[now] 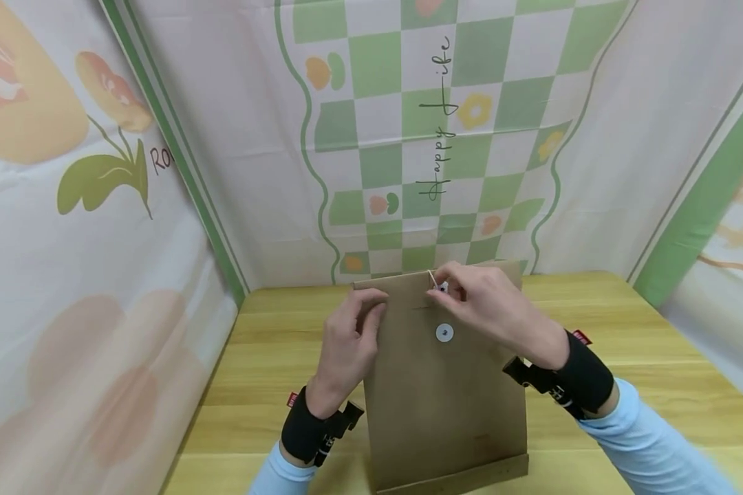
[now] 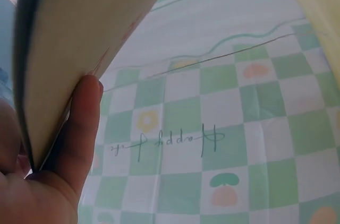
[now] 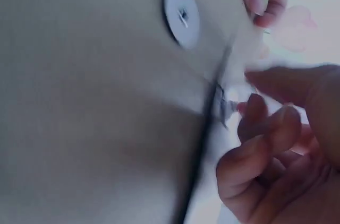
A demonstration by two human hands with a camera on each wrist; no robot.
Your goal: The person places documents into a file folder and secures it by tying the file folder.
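Observation:
A brown paper document envelope (image 1: 446, 399) stands tilted up in front of me, its flap side facing me. My left hand (image 1: 353, 340) grips its upper left edge, thumb on the front; in the left wrist view, a finger (image 2: 85, 107) lies along the back. At the flap, my right hand (image 1: 492, 302) pinches a thin pale string (image 1: 432, 278) beside the upper white button (image 1: 444, 287), which the fingers partly cover. Lower on the body sits a second round white button (image 1: 444, 333); in the right wrist view this disc (image 3: 181, 14) shows its central rivet.
Under the envelope is a light wood-grain table (image 1: 272, 385). A patterned cloth (image 1: 402, 137) with green checks hangs behind it. Another printed cloth (image 1: 87, 309) borders the left side, and a green-striped one (image 1: 687, 234) the right.

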